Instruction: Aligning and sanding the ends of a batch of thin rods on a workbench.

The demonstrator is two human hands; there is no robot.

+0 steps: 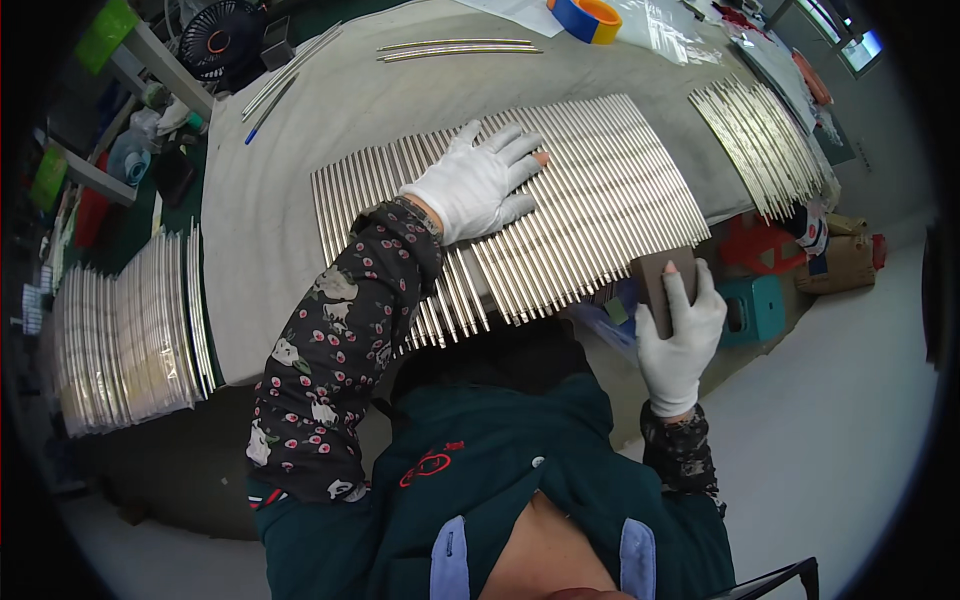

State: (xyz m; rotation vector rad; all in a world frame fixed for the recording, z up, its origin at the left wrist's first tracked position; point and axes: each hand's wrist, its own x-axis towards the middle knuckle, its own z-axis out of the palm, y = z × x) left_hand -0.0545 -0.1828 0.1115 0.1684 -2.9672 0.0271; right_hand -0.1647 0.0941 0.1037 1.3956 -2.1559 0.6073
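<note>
A wide row of shiny metal tubes (600, 190) lies side by side on the cloth-covered table, their near ends reaching its front edge. My left hand (475, 185), in a white glove with a bare fingertip showing, rests flat on top of the tubes with fingers spread. At the row's near right corner, my right hand (682, 330), gloved likewise, grips a brown rectangular block (655, 285). The block is at the tube ends; whether it touches them I cannot tell. A gap shows between some tubes below my left hand.
More tubes (460, 50) and a blue pen (265, 118) lie at the back. Bundled tubes stand at the left (130, 340) and right (760, 145). A tape roll (588, 18), a black fan (220, 40), a teal stool (755, 310) and a cardboard box (838, 265) surround the table.
</note>
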